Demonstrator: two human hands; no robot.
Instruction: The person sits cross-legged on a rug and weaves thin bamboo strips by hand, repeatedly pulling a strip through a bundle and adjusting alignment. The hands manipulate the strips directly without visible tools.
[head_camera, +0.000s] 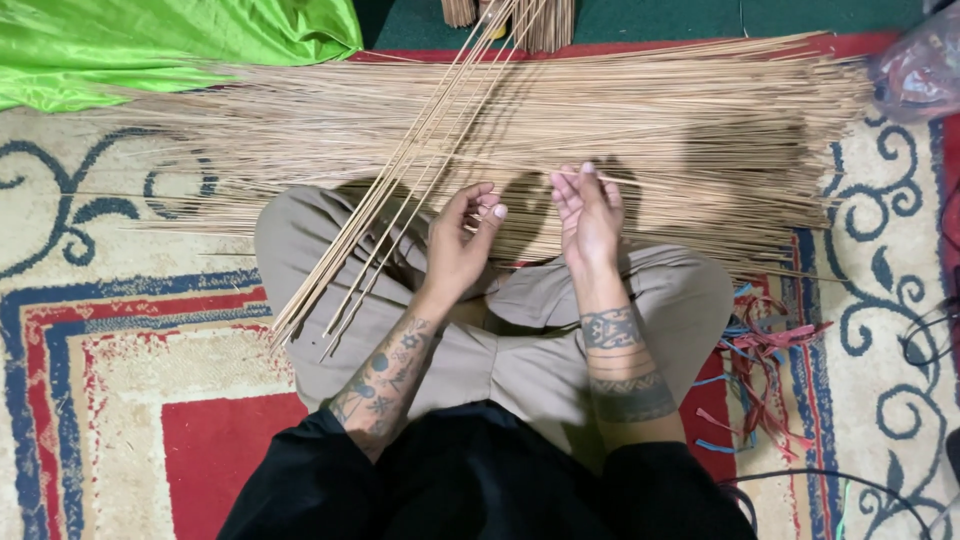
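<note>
I sit cross-legged on a patterned rug. A wide pile of thin tan sticks (680, 120) lies across the floor in front of my knees. A smaller bunch of long sticks (400, 190) slants over my left knee, running from the far top down to the left. My left hand (460, 240) is palm up with fingers loosely curled, just right of that bunch, and nothing shows in it. My right hand (590, 215) is raised with fingers together, and its fingertips pinch a single thin stick (625, 183) at the near edge of the pile.
A shiny green cloth (150, 45) lies at the far left. Red and blue ribbon strips (760, 360) are heaped by my right knee. A clear plastic bag (915, 70) sits at the far right, and dark cables (930, 330) run along the right edge.
</note>
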